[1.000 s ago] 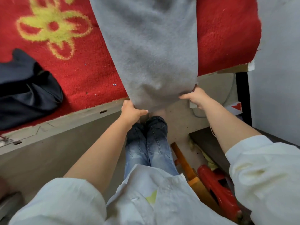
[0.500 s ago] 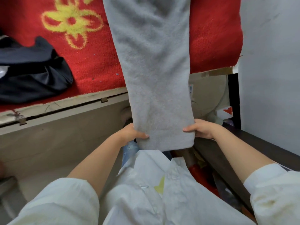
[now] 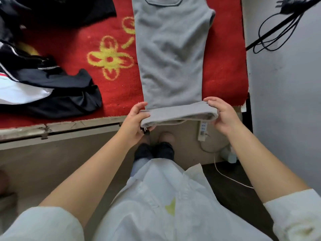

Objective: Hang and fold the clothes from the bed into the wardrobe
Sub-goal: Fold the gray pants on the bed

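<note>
Red bed cover (image 3: 73, 54): both hands pinch folded grey trousers (image 3: 172, 54) hem, left (image 3: 137, 119), right (image 3: 224, 115).

White sleeves (image 3: 43, 223) pushed above the elbows, a loose white shirt (image 3: 156, 206) with a yellow mark, blue jeans (image 3: 137, 166), dark shoes (image 3: 154, 151).

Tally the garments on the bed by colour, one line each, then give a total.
Grey: 1, the grey trousers, near end gripped by left hand and right hand.
Dark: 1 heap of dark clothes; pieces inside cannot be counted.
Total: 2 groups.
</note>
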Demonstrator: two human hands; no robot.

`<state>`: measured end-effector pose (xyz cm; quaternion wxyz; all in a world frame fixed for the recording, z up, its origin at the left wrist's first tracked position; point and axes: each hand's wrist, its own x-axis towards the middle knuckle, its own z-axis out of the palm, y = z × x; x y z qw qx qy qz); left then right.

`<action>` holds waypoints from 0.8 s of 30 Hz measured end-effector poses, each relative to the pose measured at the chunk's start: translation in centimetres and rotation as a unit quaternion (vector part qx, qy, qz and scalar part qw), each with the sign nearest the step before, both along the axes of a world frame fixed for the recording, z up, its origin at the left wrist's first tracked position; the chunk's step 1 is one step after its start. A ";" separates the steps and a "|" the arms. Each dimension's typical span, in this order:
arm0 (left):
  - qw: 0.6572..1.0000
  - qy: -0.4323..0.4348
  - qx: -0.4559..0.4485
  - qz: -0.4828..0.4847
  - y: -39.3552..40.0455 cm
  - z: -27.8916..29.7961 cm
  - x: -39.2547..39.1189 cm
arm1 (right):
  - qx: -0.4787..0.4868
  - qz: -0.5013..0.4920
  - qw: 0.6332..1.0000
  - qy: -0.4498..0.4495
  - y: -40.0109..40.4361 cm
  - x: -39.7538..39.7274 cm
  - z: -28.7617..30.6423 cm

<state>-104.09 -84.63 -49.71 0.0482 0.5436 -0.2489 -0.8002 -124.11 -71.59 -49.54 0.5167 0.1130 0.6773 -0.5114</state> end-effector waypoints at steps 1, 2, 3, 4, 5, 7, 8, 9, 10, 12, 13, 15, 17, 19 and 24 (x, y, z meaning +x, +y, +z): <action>1.000 0.013 -0.015 0.000 -1.2 0.7 -0.6 | -0.019 0.000 1.000 0.011 -1.3 -0.8 0.8; 1.000 0.018 -0.025 0.005 -2.4 1.3 -1.1 | -0.038 -0.001 0.999 0.020 -2.4 -1.6 1.2; 0.999 0.023 -0.033 0.010 -3.7 1.7 -1.8 | -0.062 -0.004 0.998 0.019 -3.7 -2.5 1.8; 0.999 0.029 -0.037 0.016 -4.9 2.4 -2.6 | -0.087 -0.005 0.996 0.013 -5.0 -3.4 2.3; 0.998 0.034 -0.044 0.025 -6.4 2.6 -3.4 | -0.118 0.001 0.993 0.006 -6.3 -4.3 2.8; 0.995 0.068 -0.059 0.048 -9.7 2.6 -4.8 | -0.162 0.057 0.985 0.004 -9.1 -6.2 3.5; 0.991 0.109 -0.066 0.042 -11.9 2.6 -5.7 | -0.165 0.100 0.981 0.012 -11.1 -7.4 3.9; 0.985 0.152 -0.083 0.013 -13.8 2.4 -6.2 | -0.152 0.148 0.977 0.035 -12.5 -8.4 4.1; 0.977 0.190 -0.096 -0.025 -15.8 2.2 -7.0 | -0.132 0.194 0.970 0.058 -14.2 -9.6 4.2; 0.964 0.194 -0.147 -0.111 -18.9 1.3 -8.2 | -0.082 0.293 0.942 0.140 -16.7 -11.4 4.1; 0.958 0.171 -0.180 -0.145 -19.9 0.7 -8.7 | -0.049 0.337 0.919 0.198 -17.7 -11.9 4.0; 0.936 0.125 -0.270 -0.185 -22.7 -0.4 -10.4 | 0.003 0.397 0.866 0.303 -21.0 -13.2 3.7; 0.923 0.090 -0.318 -0.199 -25.3 -1.2 -12.3 | 0.048 0.437 0.836 0.329 -23.4 -14.9 3.2; 0.914 0.062 -0.342 -0.211 -27.1 -1.8 -13.9 | 0.085 0.474 0.821 0.305 -24.7 -16.0 2.8; 0.915 -0.014 -0.335 -0.222 -30.5 -3.4 -17.6 | 0.107 0.422 0.842 0.317 -27.7 -18.8 1.4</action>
